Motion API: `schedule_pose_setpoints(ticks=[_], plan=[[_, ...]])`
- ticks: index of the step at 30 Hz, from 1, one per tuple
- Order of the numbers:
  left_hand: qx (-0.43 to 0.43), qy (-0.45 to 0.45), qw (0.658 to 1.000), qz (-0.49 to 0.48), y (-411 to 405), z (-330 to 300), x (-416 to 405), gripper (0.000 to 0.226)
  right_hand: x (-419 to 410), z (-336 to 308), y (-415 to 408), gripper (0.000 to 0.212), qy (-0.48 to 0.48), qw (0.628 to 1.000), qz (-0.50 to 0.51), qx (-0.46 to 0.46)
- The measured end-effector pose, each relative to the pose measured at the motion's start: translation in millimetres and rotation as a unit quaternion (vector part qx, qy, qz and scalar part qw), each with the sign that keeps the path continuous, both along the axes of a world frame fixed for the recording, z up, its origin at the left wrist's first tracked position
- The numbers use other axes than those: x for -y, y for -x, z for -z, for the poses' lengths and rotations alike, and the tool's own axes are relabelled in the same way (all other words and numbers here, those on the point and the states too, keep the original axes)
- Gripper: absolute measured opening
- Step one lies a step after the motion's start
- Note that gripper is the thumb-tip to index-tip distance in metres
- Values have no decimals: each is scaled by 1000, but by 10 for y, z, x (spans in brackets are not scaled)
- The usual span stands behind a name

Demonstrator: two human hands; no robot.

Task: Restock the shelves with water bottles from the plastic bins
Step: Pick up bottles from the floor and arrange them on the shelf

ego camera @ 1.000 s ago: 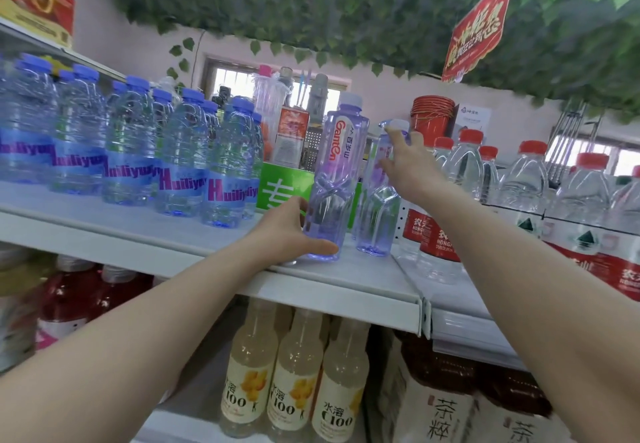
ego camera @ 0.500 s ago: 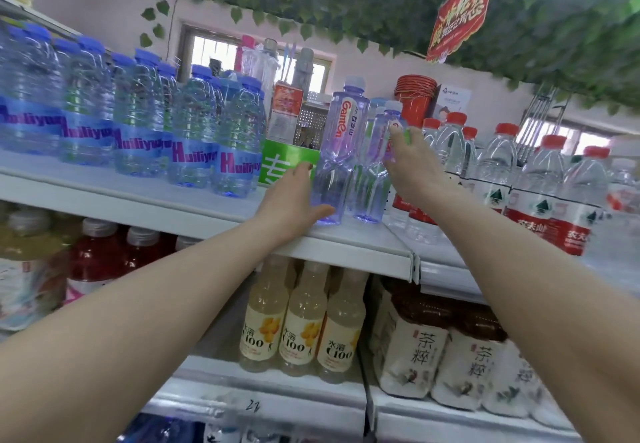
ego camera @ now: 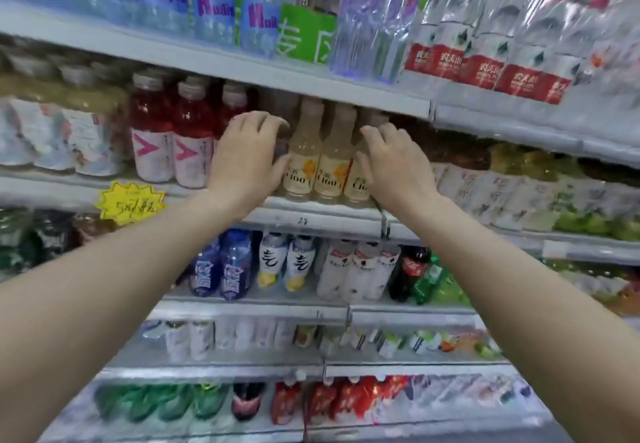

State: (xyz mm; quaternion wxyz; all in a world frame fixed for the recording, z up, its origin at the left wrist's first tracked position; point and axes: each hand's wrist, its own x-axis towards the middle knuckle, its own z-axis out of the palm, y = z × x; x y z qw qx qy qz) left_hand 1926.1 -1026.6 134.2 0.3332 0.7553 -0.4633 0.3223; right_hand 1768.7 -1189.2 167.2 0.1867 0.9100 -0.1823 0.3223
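Head view, blurred by motion: two bare forearms reaching toward the shelving, left hand (ego camera: 247,158) and right hand (ego camera: 391,162) both held in front of the second shelf (ego camera: 311,215), empty, fingers loosely curved and grasping nothing. Between the hands, a short row of pale yellow C100 drink bottles (ego camera: 329,162); left thumb very near or just touching the leftmost of them, contact not certain through the blur. To the left, red drink bottles with pink chevron labels (ego camera: 173,137) and a yellow starburst price tag (ego camera: 130,201). On the top shelf (ego camera: 207,58), the water: clear purple-tinted water bottles (ego camera: 367,23) standing upright in the middle, blue-labelled Huiliyuan water bottles (ego camera: 221,9) to the left, red-labelled Nongfu water bottles (ego camera: 485,44) to the right, a green sign (ego camera: 306,38) behind. No plastic bins anywhere in view, so probably a pause between loads, with more stock to fetch. Lower shelves packed with smaller mixed drinks, too smeared to name. Likely handling of a full water bottle: moderately heavy, thin walls yielding under a squeeze, smooth and possibly slippery plastic. Best taken round the mid-body or the pinched waist of the purple kind, set down base first, then nudged back into line.
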Motion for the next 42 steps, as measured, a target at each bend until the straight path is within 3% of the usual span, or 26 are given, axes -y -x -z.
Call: schedule_pose_setpoints(ticks=[11,22,30,36,42], plan=[[-112,-187,976,-10,-31,2609,-1025,35,-925,2790,-159,37,-176,968,-56,-171],[-300,-328,894,-55,425,5667,-1797,38,-1361,5683,-138,43,-348,892,-79,-277],[-327,-390,859,-57,574,7644,-1765,52,-1354,7742,-108,56,-420,823,-42,-380],[-328,-402,854,-44,366,8832,-1496,61,-1345,9089,-458,58,-448,806,-42,-385],[-330,-411,848,-42,248,9585,-1376,65,-1357,10066,-800,58,-510,800,-43,-313]])
